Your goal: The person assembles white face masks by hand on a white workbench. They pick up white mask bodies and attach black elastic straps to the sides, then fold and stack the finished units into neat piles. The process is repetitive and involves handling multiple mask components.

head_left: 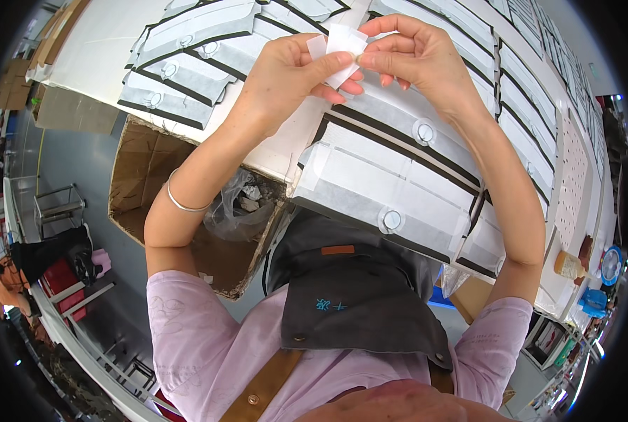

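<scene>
Pale lilac cloth shirt (201,330) and dark grey bib apron (366,320) are sitting closest to us. Beyond, above the pale worktable (275,158), our left hand (286,67) is gripping some thin white paper-like slips (345,39) b/w thumb & fingers; our right hand (416,60) is pinching their right edge w/ thumb & forefinger, other fingers curling loosely. Something tiny & beige is showing at that pinch, too small to ID.

Risks, as we're judging: slips could be tearing or creasing if we're pulling too hard on that small edge, or slipping away b/c the hold is so narrow. Any dropped one would be blending in w/ the flat grey-white panels w/ black strips (398,176) lying below. Nearest panel is lying right by the table's front edge, so our apron could be nudging it if we're leaning in.

Containers: the open brown cardboard box (134,165), left of our apron, is holding a crumpled clear plastic bag (229,221) plus pale scraps (249,202); we're not able to tell if they're lying in the bag or beside it. Far right, an amber bottle (569,266) is standing near a blue container (594,302), contents unclear.
</scene>
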`<state>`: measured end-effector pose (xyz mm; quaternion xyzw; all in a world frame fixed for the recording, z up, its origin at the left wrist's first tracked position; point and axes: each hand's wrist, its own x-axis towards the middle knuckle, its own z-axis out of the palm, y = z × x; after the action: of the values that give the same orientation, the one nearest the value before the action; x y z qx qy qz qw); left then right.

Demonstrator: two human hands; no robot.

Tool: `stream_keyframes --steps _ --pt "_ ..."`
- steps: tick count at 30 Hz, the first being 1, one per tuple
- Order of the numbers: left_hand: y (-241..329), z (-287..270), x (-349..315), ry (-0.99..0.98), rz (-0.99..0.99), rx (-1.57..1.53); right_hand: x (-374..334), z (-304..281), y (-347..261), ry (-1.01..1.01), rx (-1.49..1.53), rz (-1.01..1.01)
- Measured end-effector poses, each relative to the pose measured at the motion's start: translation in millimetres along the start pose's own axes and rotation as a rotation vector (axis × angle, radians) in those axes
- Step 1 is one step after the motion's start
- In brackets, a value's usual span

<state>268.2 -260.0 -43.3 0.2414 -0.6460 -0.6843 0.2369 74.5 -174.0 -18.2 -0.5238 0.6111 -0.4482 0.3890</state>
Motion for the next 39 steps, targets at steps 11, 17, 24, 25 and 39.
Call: stream_keyframes --steps 11,17,24,25,39 --pt "-9.4 -23.7 0.5 0.164 0.196 0.408 26.0 -43.4 28.9 -0.048 -0.264 -0.021" --pt "-15.5 -21.6 13.6 0.107 0.315 0.716 64.6 -56.3 48.4 -0.153 -0.014 0.060" --pt "-10.9 -12.7 27.0 -0.006 0.346 0.928 76.8 -51.8 40.9 -0.106 -0.111 0.041" --pt "-11.9 -12.0 28.6 -0.002 0.387 0.953 76.9 -50.5 39.9 -0.104 -0.119 0.047" --pt "-16.3 -7.0 40.9 -0.191 0.630 1.301 72.6 -46.2 48.7 -0.050 -0.184 -0.102"
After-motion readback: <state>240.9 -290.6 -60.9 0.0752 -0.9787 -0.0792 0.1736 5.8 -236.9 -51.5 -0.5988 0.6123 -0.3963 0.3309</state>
